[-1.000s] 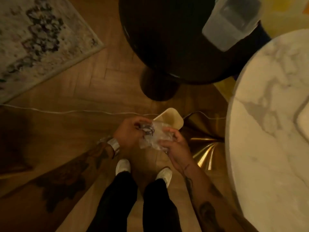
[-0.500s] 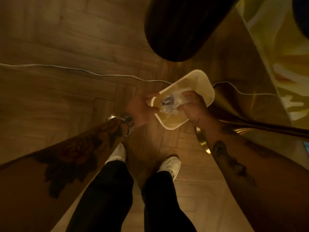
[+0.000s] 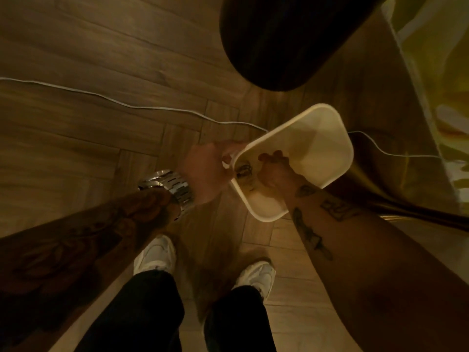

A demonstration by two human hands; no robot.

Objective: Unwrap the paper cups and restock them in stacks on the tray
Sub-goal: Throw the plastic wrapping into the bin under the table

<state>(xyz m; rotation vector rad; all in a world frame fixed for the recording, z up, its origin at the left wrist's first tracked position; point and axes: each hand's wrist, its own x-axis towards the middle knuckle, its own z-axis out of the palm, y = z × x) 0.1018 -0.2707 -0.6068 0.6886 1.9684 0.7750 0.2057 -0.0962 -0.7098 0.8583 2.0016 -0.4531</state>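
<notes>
Right hand (image 3: 272, 171) now lower inside the cream bin (image 3: 327, 148), clear wrapper (image 3: 245, 171) pushed farther down.

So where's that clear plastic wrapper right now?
In the head view it sits just right of centre, inside the cream bin at its near-left wall, pinched by the right hand; the left hand is beside it at the rim.

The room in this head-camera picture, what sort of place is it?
Probably a lived-in room, maybe a hotel room or lounge, though that is a guess. It has a brown herringbone wood-plank floor, a thin white cable trailing across it, and a cream rectangular waste bin standing beside dark round furniture.
</notes>
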